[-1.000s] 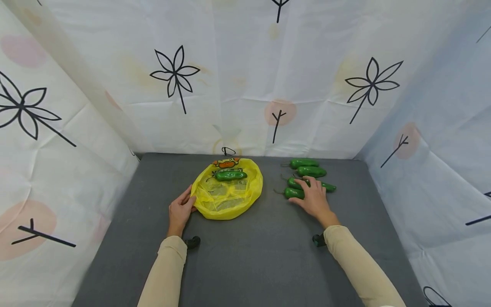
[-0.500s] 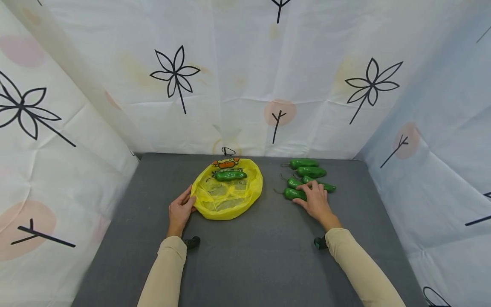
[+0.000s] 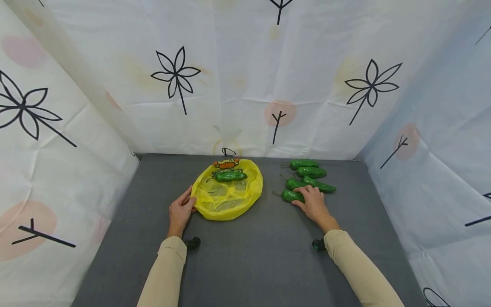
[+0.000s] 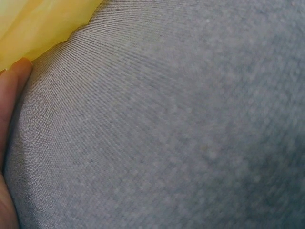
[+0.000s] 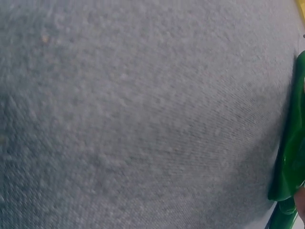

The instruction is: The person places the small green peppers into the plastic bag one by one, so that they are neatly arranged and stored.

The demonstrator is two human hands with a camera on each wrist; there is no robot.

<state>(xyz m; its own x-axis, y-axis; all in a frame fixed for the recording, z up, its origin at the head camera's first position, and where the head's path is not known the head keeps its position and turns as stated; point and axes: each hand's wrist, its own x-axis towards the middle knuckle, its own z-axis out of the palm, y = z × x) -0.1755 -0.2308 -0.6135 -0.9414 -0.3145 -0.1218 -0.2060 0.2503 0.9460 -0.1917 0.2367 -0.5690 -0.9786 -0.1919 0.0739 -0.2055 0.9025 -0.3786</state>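
Note:
On the left, a yellow plastic bag lies with its mouth spread into a round opening, and one green chili pepper rests inside. The left hand pinches the bag's left rim; its fingertips meet the yellow plastic in the left wrist view. To the right, the right hand grips the nearest green chili pepper of a loose group, its thumb on the near side. That pepper's right end is hidden under the hand. In the right wrist view, a green pepper shows at the right edge.
Several more green peppers lie just beyond the right hand, including one at the back, another below it and one close behind the fingers. A grey cloth surface meets patterned white curtains at the back and sides.
The right hand's fingers have come down and drawn in around the nearest pepper, which has shifted slightly left. The left hand and bag have stayed in place.

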